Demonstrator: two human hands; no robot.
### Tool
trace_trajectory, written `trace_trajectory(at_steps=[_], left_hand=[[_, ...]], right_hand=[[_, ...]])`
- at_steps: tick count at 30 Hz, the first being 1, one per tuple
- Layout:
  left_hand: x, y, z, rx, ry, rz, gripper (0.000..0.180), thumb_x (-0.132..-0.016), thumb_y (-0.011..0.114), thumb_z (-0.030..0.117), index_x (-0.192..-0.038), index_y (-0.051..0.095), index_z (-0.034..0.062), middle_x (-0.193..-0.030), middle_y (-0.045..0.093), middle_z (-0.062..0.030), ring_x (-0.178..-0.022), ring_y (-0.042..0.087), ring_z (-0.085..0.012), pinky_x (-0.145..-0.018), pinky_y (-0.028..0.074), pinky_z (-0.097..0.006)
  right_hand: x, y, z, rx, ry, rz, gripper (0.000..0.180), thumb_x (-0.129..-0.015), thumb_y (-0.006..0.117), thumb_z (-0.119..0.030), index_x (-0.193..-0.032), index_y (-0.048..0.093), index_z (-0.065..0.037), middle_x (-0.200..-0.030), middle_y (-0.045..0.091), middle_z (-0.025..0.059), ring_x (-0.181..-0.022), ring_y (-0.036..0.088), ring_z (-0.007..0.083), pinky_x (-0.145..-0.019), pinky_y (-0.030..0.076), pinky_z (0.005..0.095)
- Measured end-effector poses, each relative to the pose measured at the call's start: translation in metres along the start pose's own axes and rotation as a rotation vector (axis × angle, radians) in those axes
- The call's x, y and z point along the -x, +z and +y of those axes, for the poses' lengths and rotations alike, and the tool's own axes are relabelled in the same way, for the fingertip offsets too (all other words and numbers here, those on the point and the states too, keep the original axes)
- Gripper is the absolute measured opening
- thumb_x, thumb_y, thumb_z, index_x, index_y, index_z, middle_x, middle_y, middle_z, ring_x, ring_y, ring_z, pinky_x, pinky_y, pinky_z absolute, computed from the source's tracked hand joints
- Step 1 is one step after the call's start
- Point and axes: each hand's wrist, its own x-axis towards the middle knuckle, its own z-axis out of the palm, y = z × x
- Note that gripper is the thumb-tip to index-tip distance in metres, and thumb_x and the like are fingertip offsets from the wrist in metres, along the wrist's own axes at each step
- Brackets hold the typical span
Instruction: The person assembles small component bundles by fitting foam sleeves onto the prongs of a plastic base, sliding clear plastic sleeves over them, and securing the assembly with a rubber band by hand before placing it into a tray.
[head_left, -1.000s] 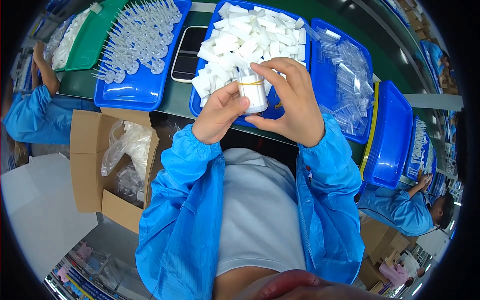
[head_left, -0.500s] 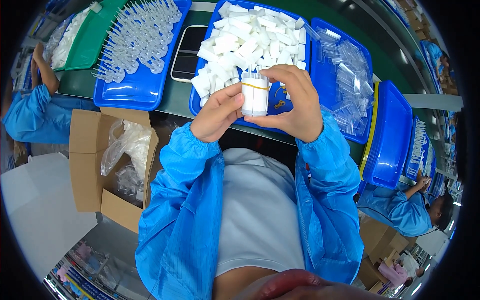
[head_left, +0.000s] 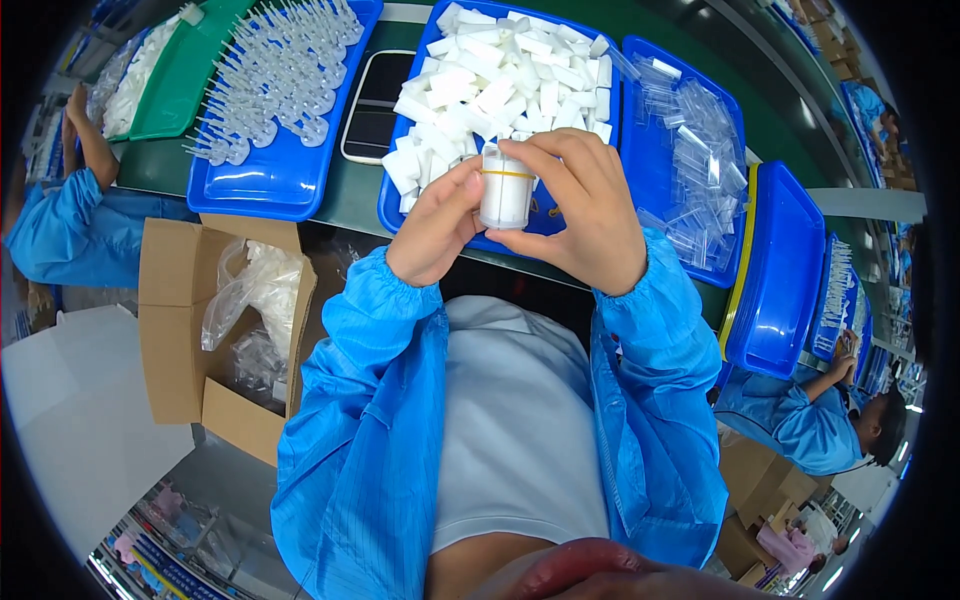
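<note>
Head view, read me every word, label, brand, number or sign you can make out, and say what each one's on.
No text can be read here.
Cylinder: none seen on the side that shows.
Phone: no readable text on its dark face.
Carton: none seen on its flaps.
Anything farther off: too small or blurred to read.

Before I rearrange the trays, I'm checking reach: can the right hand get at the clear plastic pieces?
Probably yes: the clear plastic pieces lie in an open tray beside the right hand, though it holds the banded white cylinder.
</note>
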Motion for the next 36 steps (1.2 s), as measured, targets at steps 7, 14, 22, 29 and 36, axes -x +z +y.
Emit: trace_trajectory(at_steps=[7, 14, 22, 29, 36], left_hand=[[0.001, -0.004, -0.003, -0.031, -0.030, -0.042, 0.053, -0.095, 0.053, 0.021, -0.138, 0.033, -0.0006, -0.127, 0.051, -0.0131, -0.116, 0.053, -0.0210, -0.096, 0.045, -0.034], [0.001, 0.003, -0.003, -0.095, 0.053, -0.035, 0.057, -0.092, 0.058, 0.022, -0.138, 0.034, -0.0008, -0.126, 0.052, -0.0119, -0.115, 0.053, -0.0208, -0.096, 0.046, -0.033], [0.003, 0.002, 0.001, 0.003, -0.027, -0.045, 0.056, -0.093, 0.058, 0.022, -0.138, 0.034, -0.0006, -0.126, 0.052, -0.0104, -0.115, 0.053, -0.0190, -0.095, 0.045, -0.032], [0.005, 0.000, 0.002, -0.029, 0.126, -0.089, 0.061, -0.088, 0.064, 0.016, -0.138, 0.035, -0.0006, -0.128, 0.051, -0.0130, -0.118, 0.052, -0.0217, -0.098, 0.044, -0.034], [0.011, 0.006, 0.008, -0.260, 0.337, -0.101, 0.064, -0.076, 0.072, -0.002, -0.133, 0.042, -0.0013, -0.128, 0.051, -0.0157, -0.120, 0.050, -0.0236, -0.102, 0.042, -0.036]], right_hand=[[0.006, 0.004, 0.006, -0.073, 0.028, 0.058, 0.072, -0.053, 0.087, -0.028, -0.117, 0.060, -0.009, -0.107, 0.056, 0.0086, -0.100, 0.052, 0.0279, -0.086, 0.041, 0.0369], [-0.002, -0.003, -0.006, 0.090, -0.008, 0.040, 0.069, -0.054, 0.084, -0.028, -0.115, 0.058, -0.008, -0.105, 0.058, 0.0069, -0.100, 0.053, 0.0260, -0.085, 0.040, 0.0376], [0.003, 0.002, 0.001, 0.042, -0.070, 0.067, 0.068, -0.053, 0.083, -0.026, -0.114, 0.058, -0.009, -0.102, 0.059, 0.0051, -0.092, 0.056, 0.0232, -0.080, 0.039, 0.0345], [0.002, -0.006, -0.008, 0.048, -0.057, 0.028, 0.077, -0.057, 0.084, -0.029, -0.125, 0.054, -0.009, -0.111, 0.056, 0.0079, -0.103, 0.052, 0.0260, -0.084, 0.040, 0.0355], [0.006, -0.010, 0.000, -0.468, 0.224, -0.020, 0.064, -0.068, 0.081, -0.022, -0.125, 0.056, -0.009, -0.118, 0.051, 0.0126, -0.110, 0.047, 0.0293, -0.092, 0.039, 0.0357]])
